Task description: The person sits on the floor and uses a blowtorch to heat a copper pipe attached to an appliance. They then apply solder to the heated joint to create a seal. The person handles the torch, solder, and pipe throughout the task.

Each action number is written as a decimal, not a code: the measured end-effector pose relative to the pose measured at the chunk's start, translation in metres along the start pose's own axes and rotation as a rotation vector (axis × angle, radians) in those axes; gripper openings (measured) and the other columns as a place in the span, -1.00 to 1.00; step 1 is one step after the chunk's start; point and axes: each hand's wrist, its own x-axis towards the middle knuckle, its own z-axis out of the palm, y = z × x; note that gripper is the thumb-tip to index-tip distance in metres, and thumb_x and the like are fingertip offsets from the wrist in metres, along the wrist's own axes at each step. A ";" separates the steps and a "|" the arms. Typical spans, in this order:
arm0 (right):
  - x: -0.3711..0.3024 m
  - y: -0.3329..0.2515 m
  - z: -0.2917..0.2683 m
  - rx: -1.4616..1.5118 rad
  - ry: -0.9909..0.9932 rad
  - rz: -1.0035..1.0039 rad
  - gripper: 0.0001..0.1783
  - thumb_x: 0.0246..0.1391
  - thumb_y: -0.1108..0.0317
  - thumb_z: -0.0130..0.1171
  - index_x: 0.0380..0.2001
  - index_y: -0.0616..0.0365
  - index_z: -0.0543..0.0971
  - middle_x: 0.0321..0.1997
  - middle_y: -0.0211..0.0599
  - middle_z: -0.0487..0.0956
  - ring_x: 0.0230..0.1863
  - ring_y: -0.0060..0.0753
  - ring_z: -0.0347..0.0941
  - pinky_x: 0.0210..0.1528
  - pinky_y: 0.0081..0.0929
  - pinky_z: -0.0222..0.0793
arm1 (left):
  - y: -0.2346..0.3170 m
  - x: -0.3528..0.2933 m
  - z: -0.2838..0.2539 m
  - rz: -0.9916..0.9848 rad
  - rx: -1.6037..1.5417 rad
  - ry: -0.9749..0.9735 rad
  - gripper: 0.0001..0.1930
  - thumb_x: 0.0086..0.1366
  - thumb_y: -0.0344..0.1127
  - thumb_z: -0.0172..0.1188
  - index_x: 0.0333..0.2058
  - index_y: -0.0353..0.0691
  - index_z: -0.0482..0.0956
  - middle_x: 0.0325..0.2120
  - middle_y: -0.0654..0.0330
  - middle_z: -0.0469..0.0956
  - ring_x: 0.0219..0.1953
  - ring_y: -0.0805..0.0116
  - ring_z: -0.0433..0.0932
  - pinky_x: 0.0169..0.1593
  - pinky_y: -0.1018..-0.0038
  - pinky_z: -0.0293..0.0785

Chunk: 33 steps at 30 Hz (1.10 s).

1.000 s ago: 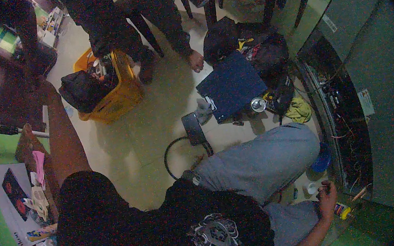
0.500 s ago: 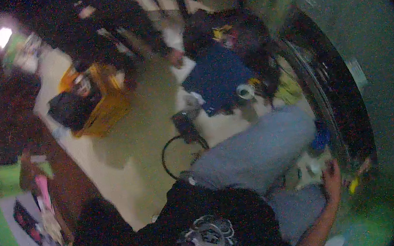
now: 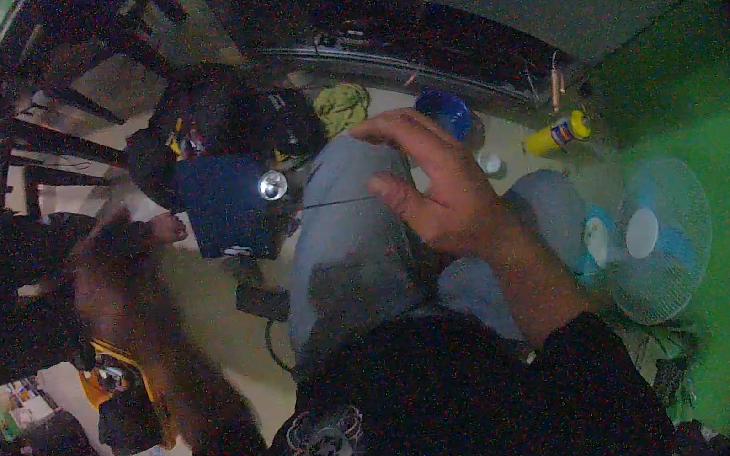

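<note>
My right hand [image 3: 433, 184] is raised over my bent leg in grey trousers [image 3: 347, 230], thumb and curved fingers apart. A thin dark rod or wire [image 3: 334, 202] runs across the leg to the thumb tip; whether the hand touches it I cannot tell. On the left, my left hand [image 3: 108, 271] is smeared by motion, its fingers unreadable. A dark blue flat-topped thing [image 3: 228, 204] stands beyond my leg, a shiny round silver thing [image 3: 273, 185] at its right edge. Nearer me lies a black block-shaped thing [image 3: 262, 301] with a dark cable.
A yellow box [image 3: 159, 398] holding things stands at the lower left. Behind the blue thing sits a black bag [image 3: 202, 111]. A green cloth [image 3: 342, 106], a blue bowl [image 3: 444, 114] and a yellow bottle [image 3: 557, 134] lie farther right. A fan [image 3: 657, 240] stands by the green wall [image 3: 728, 180].
The view has swung right, so the yellow box and blue thing sit farther left. My right hand has risen from beside my leg at the lower right to above the leg.
</note>
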 end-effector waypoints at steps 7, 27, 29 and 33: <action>0.009 0.011 -0.020 0.395 -0.289 0.416 -0.74 0.27 0.40 -0.02 -0.07 0.25 0.54 -0.18 -0.31 0.60 -0.28 -0.57 0.47 -0.17 -0.54 0.43 | 0.027 0.005 0.141 -0.360 -0.392 -0.520 -0.53 0.48 -0.02 -0.10 -0.16 -0.35 0.60 -0.51 0.19 0.55 -0.53 0.48 0.43 -0.46 0.53 0.32; -0.079 0.044 -0.012 0.054 0.126 0.513 -0.81 0.14 0.54 0.06 -0.21 0.27 0.60 -0.23 -0.17 0.65 -0.16 -0.32 0.56 -0.02 -0.39 0.42 | -0.008 -0.059 0.233 -0.716 -1.120 -0.545 -0.69 0.44 -0.07 -0.01 -0.30 -0.23 0.37 -0.44 0.10 0.49 -0.38 0.13 0.55 -0.25 0.18 0.53; -0.079 0.045 -0.009 0.057 0.099 0.537 -0.82 0.13 0.53 0.07 -0.23 0.26 0.61 -0.25 -0.17 0.65 -0.17 -0.29 0.58 -0.03 -0.38 0.44 | -0.015 -0.058 0.225 -0.691 -1.146 -0.596 -0.68 0.43 -0.04 0.00 -0.31 -0.22 0.37 -0.45 0.11 0.48 -0.37 0.13 0.54 -0.25 0.16 0.53; -0.074 0.044 -0.017 0.023 0.006 0.416 -0.81 0.09 0.54 0.09 -0.23 0.24 0.62 -0.26 -0.17 0.65 -0.16 -0.27 0.59 -0.06 -0.37 0.45 | -0.027 -0.051 0.215 -0.750 -1.296 -0.759 -0.66 0.41 0.00 0.03 -0.31 -0.19 0.39 -0.47 0.14 0.46 -0.38 0.15 0.52 -0.25 0.14 0.53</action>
